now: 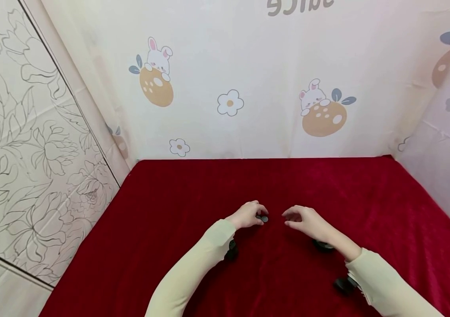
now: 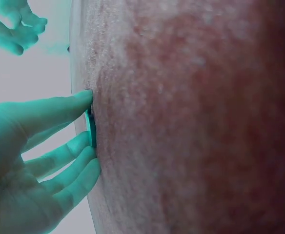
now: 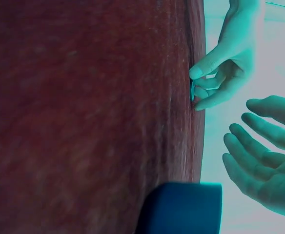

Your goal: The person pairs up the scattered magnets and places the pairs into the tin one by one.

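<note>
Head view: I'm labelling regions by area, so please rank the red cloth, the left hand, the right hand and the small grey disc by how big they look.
1. red cloth, by far the largest.
2. right hand and left hand: they look about alike, so I would not rank them.
3. small grey disc at the left fingertips, the smallest.

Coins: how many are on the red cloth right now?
1 visible. The small dark coin lies on the red cloth, pinched at the left hand fingertips. Right hand hovers beside it, holding nothing. More may be hidden under the hands.

The small dark disc under the left hand's fingers is too small to identify.
</note>
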Tool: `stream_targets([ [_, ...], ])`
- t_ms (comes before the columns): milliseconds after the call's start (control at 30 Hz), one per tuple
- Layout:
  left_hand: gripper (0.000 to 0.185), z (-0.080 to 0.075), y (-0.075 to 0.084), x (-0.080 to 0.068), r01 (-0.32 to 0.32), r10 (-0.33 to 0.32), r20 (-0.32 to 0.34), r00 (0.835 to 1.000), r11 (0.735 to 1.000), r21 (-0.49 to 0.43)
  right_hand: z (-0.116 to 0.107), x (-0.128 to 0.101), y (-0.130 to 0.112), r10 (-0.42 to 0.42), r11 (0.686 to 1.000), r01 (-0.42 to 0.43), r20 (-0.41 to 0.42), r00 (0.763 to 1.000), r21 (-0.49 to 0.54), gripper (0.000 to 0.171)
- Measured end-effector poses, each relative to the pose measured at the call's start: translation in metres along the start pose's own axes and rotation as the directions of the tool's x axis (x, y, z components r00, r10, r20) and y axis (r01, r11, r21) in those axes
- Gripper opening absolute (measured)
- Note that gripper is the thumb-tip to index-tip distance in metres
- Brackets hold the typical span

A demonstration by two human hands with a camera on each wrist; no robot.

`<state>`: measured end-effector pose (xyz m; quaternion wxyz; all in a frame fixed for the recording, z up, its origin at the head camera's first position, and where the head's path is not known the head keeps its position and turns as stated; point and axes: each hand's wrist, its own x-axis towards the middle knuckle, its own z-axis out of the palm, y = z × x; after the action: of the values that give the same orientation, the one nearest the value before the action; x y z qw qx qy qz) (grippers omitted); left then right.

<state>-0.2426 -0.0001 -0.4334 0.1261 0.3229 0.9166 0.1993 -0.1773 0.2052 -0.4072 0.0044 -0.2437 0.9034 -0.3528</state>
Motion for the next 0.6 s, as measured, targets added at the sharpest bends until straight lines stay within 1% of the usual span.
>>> stream_targets([
  [200,0.021,0.001,0.002,0.001,-0.02,0.02,-0.009,1.0,0.999,0.047,-0.006,-0.015,0.005,-0.025,0.999,0.024,-0.06,0.998,-0.024,0.02],
  [267,0.02,0.001,0.002,0.002,-0.026,0.027,-0.014,1.0,0.998,0.055,-0.008,-0.019,0.007,-0.022,0.999,0.02,-0.074,0.997,-0.027,0.019],
  [367,0.019,0.002,0.002,0.003,-0.025,0.025,-0.012,1.0,0.999,0.044,-0.012,-0.027,0.01,-0.016,1.0,0.015,-0.09,0.996,-0.019,0.02],
  [500,0.018,0.002,0.0,0.006,-0.025,0.025,0.006,1.0,1.0,0.003,-0.017,-0.036,0.013,-0.037,0.999,0.033,-0.119,0.992,-0.033,0.02],
  [533,0.017,0.008,-0.008,0.011,-0.052,0.052,-0.005,0.999,0.999,-0.005,-0.018,-0.038,0.014,-0.044,0.998,0.038,-0.128,0.991,-0.045,0.02],
  [600,0.017,0.008,-0.01,0.013,-0.049,0.049,0.003,0.999,0.999,-0.019,-0.019,-0.042,0.015,-0.045,0.998,0.038,-0.139,0.989,-0.057,0.02],
])
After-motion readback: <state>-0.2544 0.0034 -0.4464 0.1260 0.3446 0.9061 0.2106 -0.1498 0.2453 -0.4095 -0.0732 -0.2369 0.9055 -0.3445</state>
